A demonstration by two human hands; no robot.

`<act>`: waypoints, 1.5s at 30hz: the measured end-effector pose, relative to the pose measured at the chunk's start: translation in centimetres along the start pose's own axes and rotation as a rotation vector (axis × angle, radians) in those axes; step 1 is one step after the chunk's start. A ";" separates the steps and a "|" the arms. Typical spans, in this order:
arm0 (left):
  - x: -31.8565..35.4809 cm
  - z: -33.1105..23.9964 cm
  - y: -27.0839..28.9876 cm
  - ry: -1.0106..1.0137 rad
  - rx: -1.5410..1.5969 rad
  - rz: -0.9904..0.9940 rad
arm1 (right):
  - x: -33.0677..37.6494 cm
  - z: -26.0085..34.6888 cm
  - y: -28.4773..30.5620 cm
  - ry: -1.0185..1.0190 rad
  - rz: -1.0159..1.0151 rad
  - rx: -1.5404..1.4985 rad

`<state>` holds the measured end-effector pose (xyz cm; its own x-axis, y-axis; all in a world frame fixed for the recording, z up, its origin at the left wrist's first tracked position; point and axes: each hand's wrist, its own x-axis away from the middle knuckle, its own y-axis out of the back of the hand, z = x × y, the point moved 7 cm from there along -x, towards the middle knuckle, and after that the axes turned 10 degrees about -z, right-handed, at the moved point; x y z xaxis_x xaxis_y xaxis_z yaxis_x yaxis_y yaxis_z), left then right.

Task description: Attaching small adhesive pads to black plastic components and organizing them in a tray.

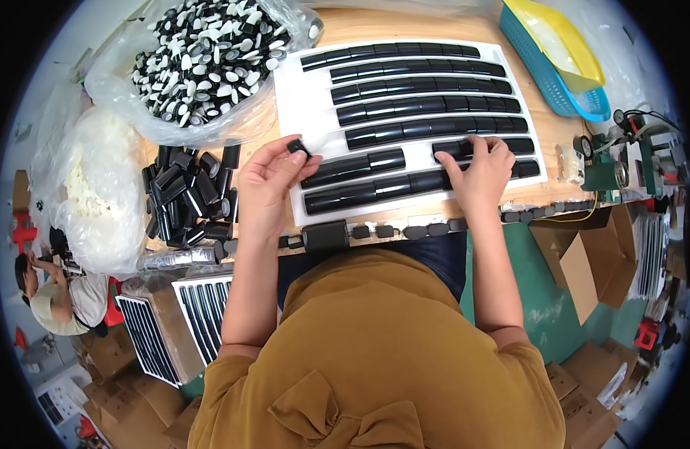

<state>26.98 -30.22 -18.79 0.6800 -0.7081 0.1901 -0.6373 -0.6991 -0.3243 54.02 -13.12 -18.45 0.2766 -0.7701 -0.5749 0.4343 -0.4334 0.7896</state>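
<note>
A white tray lies on the wooden table with long rows of glossy black cylinders end to end. My left hand pinches a small black piece between thumb and fingers, over the tray's left edge. Its exact shape is partly covered by the fingertips. My right hand grips a black cylinder in the second row from my body, thumb at its near side and fingers over the top. Left of it that row has a bare white gap, then more black cylinders.
A clear bag of black and white caps stands far left, with loose black cylinders nearer me. A bag of whitish pieces sits beside them. Blue and yellow baskets stand far right. Small black blocks line the near edge.
</note>
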 end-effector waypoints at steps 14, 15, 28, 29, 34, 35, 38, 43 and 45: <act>2.3 2.4 -3.4 0.172 0.024 0.116 | 1.3 1.3 -0.8 -0.450 0.240 -0.694; 2.5 2.4 -3.6 0.187 0.033 0.114 | 1.4 1.6 -0.7 -0.385 0.208 -0.855; 4.2 1.6 -4.5 0.162 -0.185 0.225 | 2.2 6.8 1.7 -0.538 0.668 -1.354; 4.4 1.5 -4.6 0.161 -0.185 0.225 | 2.4 7.0 1.7 -0.512 0.692 -1.352; 5.1 1.7 -5.4 0.187 -0.153 0.272 | 3.1 8.1 2.2 -0.506 0.730 -1.416; 5.1 1.6 -5.4 0.187 -0.153 0.272 | 3.1 8.1 2.2 -0.513 0.730 -1.416; 5.3 1.4 -5.5 0.201 -0.166 0.270 | 3.3 8.1 2.5 -0.503 0.745 -1.396; 5.4 1.3 -5.6 0.185 -0.180 0.280 | 3.5 8.6 2.8 -0.502 0.742 -1.414; 5.5 1.3 -5.6 0.177 -0.172 0.283 | 3.4 8.8 3.0 -0.528 0.736 -1.433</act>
<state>34.74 -30.03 -17.12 0.4050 -0.8712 0.2776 -0.8526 -0.4695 -0.2296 48.69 -21.18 -16.19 0.5923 -0.7893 0.1616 0.8053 0.5742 -0.1474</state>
